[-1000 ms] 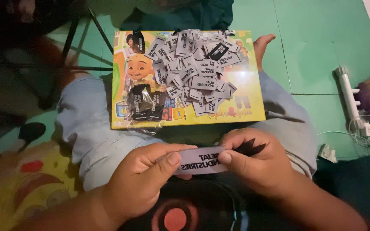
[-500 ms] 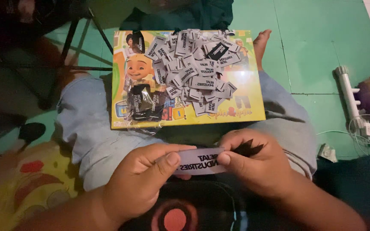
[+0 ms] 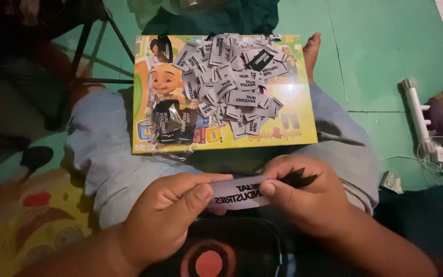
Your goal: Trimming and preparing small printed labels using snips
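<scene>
- Grey woven label (image 3: 238,192): pinched at both ends, stretched flat above the lap.
- Left hand (image 3: 167,215): thumb and forefinger closed on the label's left end.
- Right hand (image 3: 303,197): closed on the right end, black scraps (image 3: 297,178) tucked behind the fingers.
- Heap of labels (image 3: 232,87): piled on yellow cartoon board (image 3: 293,128) across the knees.
- White power strip (image 3: 417,110): well apart, on green floor (image 3: 380,41).

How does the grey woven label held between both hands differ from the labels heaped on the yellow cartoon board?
The grey woven label is single, pinched flat between the left hand and right hand; the heaped grey labels lie loose, overlapping at all angles on the yellow cartoon board. The held one looks longer, possibly unfolded. Both are grey with dark lettering.
</scene>
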